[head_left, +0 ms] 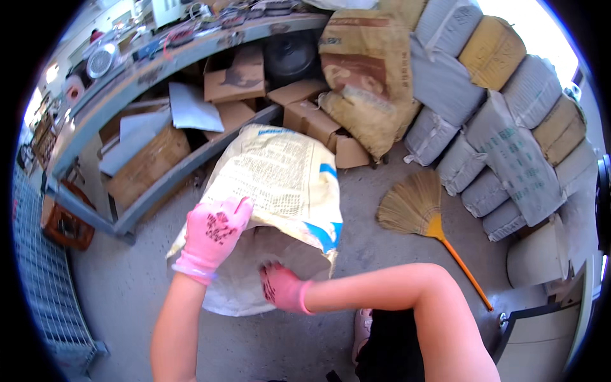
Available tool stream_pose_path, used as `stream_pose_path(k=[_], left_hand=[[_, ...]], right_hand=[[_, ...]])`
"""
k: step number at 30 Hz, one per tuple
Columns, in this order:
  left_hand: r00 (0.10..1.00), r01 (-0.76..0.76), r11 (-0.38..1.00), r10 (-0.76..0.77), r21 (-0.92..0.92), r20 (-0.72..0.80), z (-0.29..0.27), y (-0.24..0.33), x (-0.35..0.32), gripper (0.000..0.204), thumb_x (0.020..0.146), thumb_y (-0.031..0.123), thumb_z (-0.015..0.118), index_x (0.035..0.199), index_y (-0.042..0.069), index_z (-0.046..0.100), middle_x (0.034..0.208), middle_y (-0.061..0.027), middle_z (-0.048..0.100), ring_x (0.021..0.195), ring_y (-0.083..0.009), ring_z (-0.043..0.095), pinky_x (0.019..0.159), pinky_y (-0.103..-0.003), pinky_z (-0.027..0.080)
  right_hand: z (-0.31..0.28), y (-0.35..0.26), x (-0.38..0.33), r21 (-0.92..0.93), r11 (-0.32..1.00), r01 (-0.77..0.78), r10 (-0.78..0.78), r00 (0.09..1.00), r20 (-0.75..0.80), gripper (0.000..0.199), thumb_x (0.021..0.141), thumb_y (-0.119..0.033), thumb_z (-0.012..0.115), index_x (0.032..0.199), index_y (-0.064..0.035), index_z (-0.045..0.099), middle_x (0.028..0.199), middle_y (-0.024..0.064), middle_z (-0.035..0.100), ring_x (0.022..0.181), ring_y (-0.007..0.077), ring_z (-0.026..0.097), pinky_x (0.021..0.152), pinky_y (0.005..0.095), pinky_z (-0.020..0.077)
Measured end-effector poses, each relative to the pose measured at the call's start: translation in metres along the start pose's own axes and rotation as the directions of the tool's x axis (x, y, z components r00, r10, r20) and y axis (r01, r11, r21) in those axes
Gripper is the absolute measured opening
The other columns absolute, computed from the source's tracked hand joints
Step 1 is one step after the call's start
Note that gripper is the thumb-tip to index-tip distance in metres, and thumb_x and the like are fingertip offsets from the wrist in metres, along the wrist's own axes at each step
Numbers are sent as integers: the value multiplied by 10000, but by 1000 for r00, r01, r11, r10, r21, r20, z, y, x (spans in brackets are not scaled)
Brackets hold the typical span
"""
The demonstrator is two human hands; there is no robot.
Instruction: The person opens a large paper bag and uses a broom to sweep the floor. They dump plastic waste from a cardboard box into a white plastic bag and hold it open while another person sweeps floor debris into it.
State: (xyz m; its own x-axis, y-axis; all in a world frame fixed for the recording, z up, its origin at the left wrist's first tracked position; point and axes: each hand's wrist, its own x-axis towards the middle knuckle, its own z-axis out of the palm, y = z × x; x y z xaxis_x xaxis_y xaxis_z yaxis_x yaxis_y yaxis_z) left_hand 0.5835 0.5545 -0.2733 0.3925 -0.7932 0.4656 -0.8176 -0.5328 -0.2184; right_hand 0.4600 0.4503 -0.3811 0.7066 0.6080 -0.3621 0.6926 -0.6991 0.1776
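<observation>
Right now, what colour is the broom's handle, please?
The handle is orange; the head view, the only one, shows it.

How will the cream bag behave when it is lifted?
The bag is probably floppy, as its wall is creased. It may sag, since the left hand holds it near the mouth's edge. Its weight is uncertain: the bottom is hidden.

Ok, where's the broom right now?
In the head view, the broom lies on the floor to the right of the sack, its bristles close to the stacked bags and its orange handle slanting toward the lower right.
</observation>
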Motion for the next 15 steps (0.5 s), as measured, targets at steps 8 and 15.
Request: stream_pose_path(k=[8, 15], left_hand=[[993, -29, 993, 42, -112, 115, -118, -33, 95, 139, 706, 74, 601, 841, 91, 573, 751, -65, 601, 624, -226, 603, 545, -332, 468], [836, 528, 814, -447, -242, 319, -234, -137, 204, 122, 772, 114, 552, 846, 52, 627, 739, -135, 631, 706, -269, 620, 618, -349, 458]], right_hand=[[-101, 68, -139, -280, 957, 77, -82, 997, -7, 177, 730, -175, 561, 804, -57, 670, 836, 112, 634, 758, 276, 601, 659, 427, 461], [-287, 204, -181, -3, 985, -171, 140, 818, -558, 77, 740, -172, 537, 709, -114, 577, 790, 47, 534, 830, 224, 515, 787, 357, 411]])
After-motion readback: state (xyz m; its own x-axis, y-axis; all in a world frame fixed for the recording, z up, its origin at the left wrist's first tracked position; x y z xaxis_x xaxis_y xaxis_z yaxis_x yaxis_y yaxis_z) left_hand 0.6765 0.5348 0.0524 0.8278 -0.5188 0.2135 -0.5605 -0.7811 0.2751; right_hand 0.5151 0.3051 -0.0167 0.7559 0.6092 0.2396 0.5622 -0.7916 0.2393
